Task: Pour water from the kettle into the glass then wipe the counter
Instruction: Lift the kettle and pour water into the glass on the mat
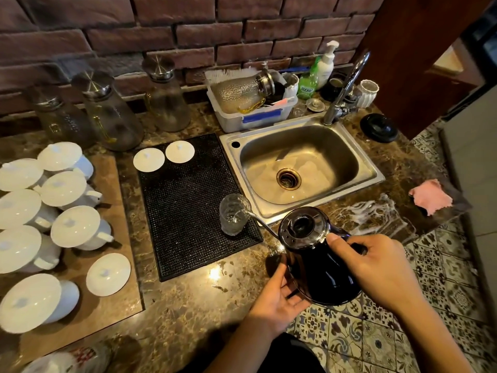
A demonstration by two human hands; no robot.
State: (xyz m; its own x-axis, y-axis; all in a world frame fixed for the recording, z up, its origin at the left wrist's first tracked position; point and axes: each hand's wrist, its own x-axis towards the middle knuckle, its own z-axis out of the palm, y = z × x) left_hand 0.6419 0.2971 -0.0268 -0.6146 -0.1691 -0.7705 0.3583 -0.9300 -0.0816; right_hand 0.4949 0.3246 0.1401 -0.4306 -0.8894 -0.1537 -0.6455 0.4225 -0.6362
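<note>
A black gooseneck kettle (320,259) is tilted to the left, lidless, its thin spout reaching over the rim of a clear glass (233,214). Water runs from the spout into the glass, which stands on the near right corner of a black rubber mat (185,211). My right hand (376,267) grips the kettle's handle. My left hand (282,297) cups the kettle's base from below. A pink cloth (430,196) lies on the counter right of the sink. A wet streaked patch (376,214) shines on the marble counter (188,319) beside the cloth.
A steel sink (301,168) with a tap sits behind the kettle. The kettle's black lid (379,127) lies at the far right. White lidded cups (53,211) crowd a board on the left. Glass carafes (113,111) and a dish tub (252,106) line the brick wall.
</note>
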